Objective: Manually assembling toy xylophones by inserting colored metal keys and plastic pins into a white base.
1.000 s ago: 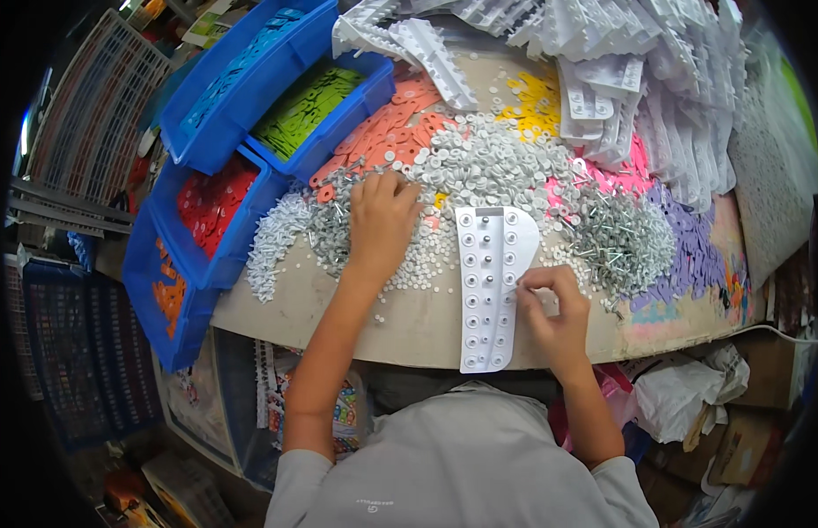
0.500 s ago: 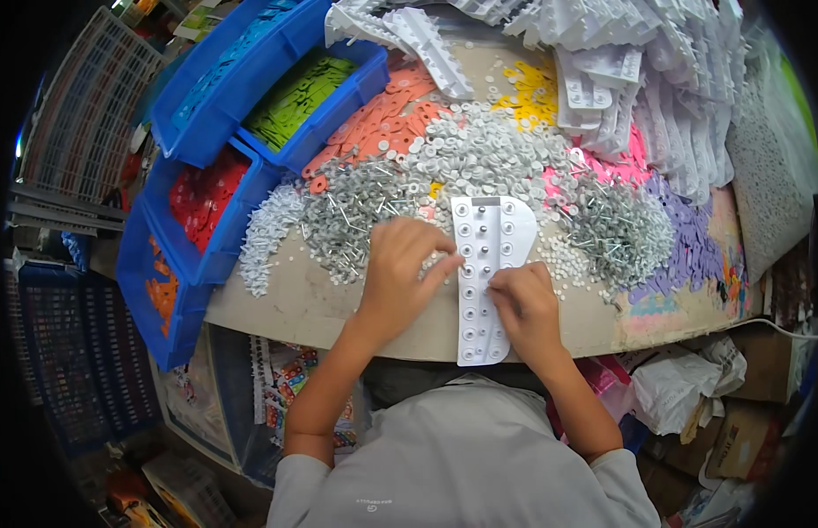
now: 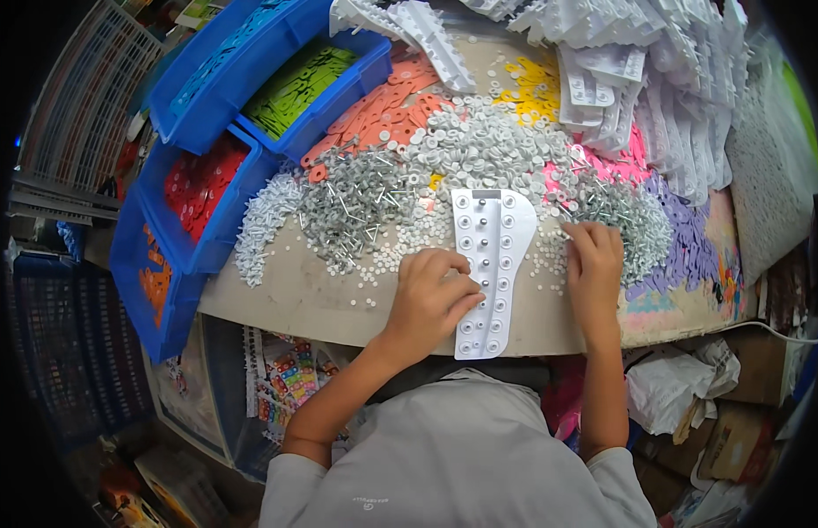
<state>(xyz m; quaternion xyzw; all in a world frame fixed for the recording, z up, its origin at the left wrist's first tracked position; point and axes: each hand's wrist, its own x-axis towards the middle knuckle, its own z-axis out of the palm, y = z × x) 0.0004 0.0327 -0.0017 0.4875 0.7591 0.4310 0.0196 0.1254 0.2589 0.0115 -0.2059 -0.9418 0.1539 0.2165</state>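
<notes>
view: single head fisheye, looking steeply down
centre: white studded plastic tray (image 3: 486,264), close below
edges: bend around the tray

colourful printed sheets with small bright squares (image 3: 281,387) hung under the table edge at lower left, brown cardboard boxes (image 3: 721,431) stacked at lower right, crumpled white plastic bag (image 3: 673,392) tucked beside them, no screens or signs seen
</notes>
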